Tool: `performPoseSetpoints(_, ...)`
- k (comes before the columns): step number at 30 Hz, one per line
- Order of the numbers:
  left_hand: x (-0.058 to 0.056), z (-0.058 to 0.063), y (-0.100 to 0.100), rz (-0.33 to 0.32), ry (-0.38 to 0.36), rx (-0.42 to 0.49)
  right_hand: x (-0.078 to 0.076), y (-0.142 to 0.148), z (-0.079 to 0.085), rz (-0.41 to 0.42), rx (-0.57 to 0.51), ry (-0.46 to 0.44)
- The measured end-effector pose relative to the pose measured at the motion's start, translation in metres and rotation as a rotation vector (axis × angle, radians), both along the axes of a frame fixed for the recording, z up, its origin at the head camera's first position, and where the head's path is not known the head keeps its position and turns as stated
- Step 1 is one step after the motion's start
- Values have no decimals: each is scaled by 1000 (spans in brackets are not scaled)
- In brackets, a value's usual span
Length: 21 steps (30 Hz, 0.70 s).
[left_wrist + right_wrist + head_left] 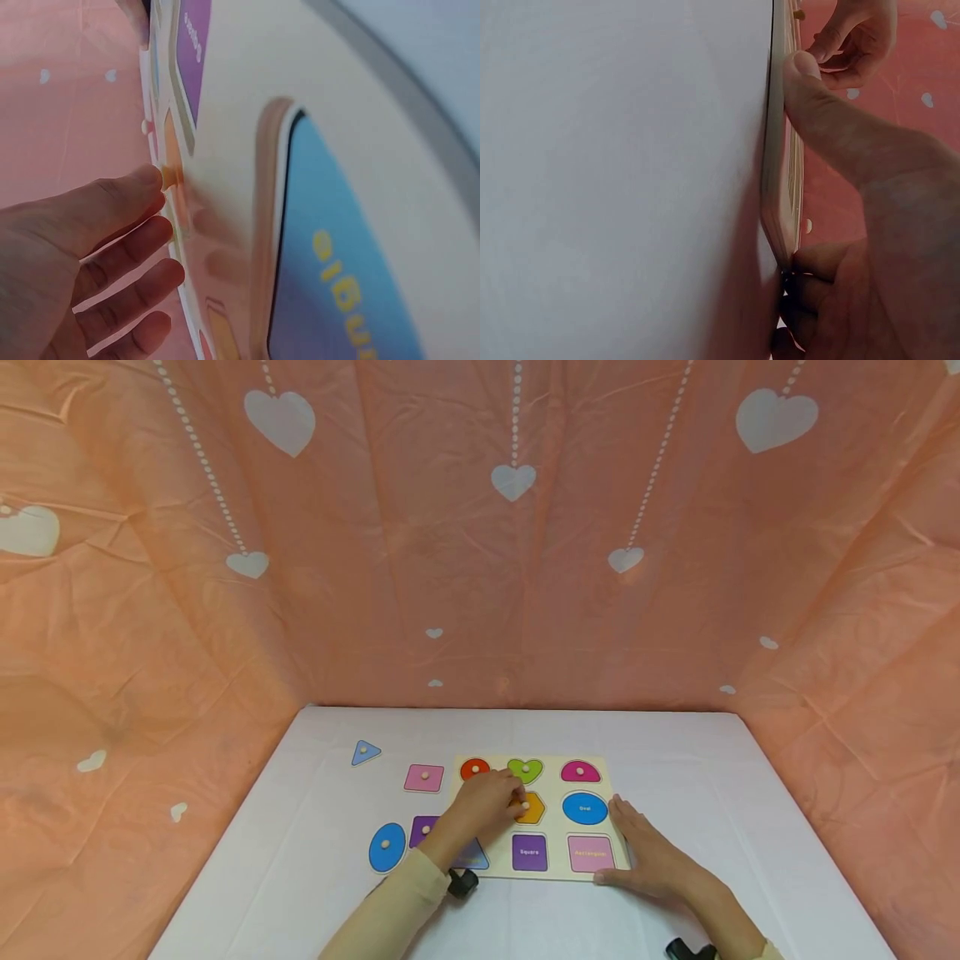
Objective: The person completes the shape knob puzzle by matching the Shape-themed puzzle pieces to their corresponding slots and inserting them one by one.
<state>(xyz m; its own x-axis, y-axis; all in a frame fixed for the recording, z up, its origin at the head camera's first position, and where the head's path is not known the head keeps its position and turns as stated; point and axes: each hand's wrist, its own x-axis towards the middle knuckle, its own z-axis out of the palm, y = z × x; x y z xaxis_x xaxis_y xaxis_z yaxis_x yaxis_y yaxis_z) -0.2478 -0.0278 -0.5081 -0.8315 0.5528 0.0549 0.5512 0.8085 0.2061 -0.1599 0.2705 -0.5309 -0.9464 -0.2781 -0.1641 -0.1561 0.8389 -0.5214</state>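
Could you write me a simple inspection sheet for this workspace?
Surface: white tabletop.
Job's things: puzzle board; red circle, green heart, magenta semicircle on it; blue triangle, pink rectangle, purple square, blue oval loose to its left.
Clutter: nothing seen.
Grippers: bare hands; left hand appears to pinch the orange hexagon by its knob; right hand touches the board's right and near edges.
Cables: nothing seen.
Surroundings: heart-patterned orange-pink sheet behind and beside; black devices at both wrists.
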Motion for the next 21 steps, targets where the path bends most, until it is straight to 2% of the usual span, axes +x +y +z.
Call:
performPoseSetpoints(5,2,2,-11,4,24,2,0,0,1,7,2,-1)
performPoseSetpoints(10,6,6,-22,-5,29,44,-1,0,1,-1,10,-13)
performPoseSetpoints(14,11,10,-30,12,4,63,-1,0,0,5,12,-8)
performPoseSetpoints(21,20,16,-49,76,-46,90,-2,1,-1,-3,8,-8)
